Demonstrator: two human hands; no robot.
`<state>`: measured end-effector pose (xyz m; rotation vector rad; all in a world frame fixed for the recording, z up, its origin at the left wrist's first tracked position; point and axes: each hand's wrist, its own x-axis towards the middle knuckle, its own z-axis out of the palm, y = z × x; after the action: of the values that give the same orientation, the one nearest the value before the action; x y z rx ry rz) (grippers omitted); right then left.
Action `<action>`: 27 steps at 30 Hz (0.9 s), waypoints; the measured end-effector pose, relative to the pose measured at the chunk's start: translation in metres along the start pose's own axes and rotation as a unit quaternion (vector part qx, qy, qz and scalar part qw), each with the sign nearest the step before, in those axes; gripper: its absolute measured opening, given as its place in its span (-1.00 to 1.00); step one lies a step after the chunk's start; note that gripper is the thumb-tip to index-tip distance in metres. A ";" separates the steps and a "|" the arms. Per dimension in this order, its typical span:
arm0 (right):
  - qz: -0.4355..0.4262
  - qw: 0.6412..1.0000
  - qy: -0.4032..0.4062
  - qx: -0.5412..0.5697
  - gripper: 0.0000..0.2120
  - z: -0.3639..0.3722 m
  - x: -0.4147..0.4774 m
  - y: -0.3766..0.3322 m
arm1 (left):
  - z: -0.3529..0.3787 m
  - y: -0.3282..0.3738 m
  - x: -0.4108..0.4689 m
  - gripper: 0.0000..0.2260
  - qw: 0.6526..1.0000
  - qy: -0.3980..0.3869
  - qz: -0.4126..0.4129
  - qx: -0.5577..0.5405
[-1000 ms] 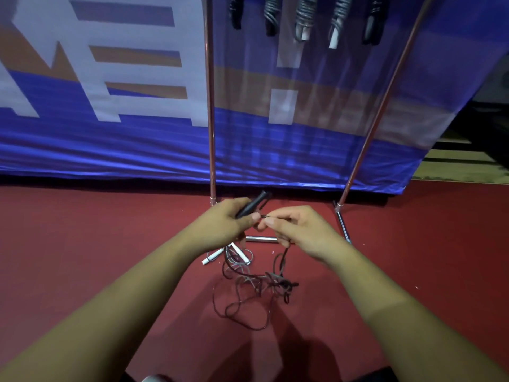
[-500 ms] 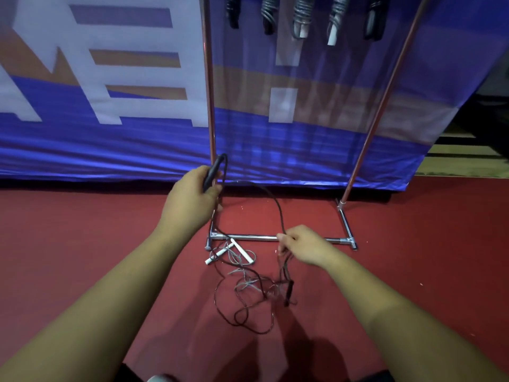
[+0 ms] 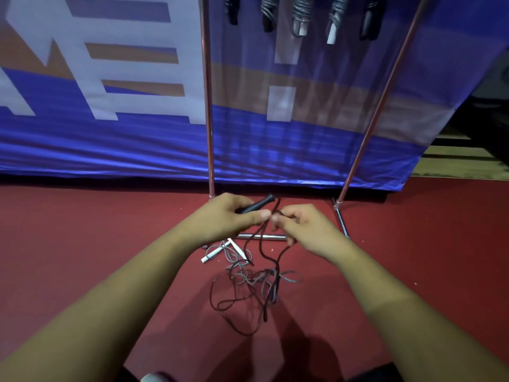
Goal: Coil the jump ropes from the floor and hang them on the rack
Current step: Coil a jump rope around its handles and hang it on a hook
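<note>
Below blue banner (image 3: 110, 150), red floor (image 3: 82, 230)

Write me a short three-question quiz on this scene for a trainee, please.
1. True or false: the left hand grips the black handle.
2. What does the right hand pinch? A the dark rope; B a white handle; C a rack post.
3. How many coiled ropes hang in view at the top of the rack?
Key: 1 true; 2 A; 3 five.
</note>
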<state>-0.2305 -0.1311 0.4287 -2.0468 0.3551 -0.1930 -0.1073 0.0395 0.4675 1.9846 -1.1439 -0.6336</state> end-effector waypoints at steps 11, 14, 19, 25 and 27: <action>0.014 1.000 -0.015 -0.020 -0.70 -0.003 0.001 0.004 | 0.011 0.011 0.001 -0.74 0.986 0.021 -0.085 -0.142; 0.006 1.000 -0.026 -0.017 -0.66 -0.003 0.001 0.007 | 0.017 0.014 0.001 -0.74 0.987 0.016 -0.057 -0.147; 0.013 0.997 -0.031 -0.075 -0.79 -0.004 0.013 0.040 | 0.002 0.019 0.004 -0.81 0.922 0.098 -0.033 -0.373; 0.061 0.986 -0.055 -0.145 -0.85 -0.009 0.018 0.068 | -0.015 0.006 0.003 -0.81 0.909 0.169 -0.010 -0.382; 0.056 0.989 -0.029 -0.133 -0.80 -0.008 0.019 0.068 | -0.018 -0.002 0.006 -0.79 0.947 0.257 -0.049 -0.188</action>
<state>-0.2259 -0.1744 0.3729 -2.2813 0.4790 -0.0167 -0.0907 0.0411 0.4759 1.7341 -0.5608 -0.3183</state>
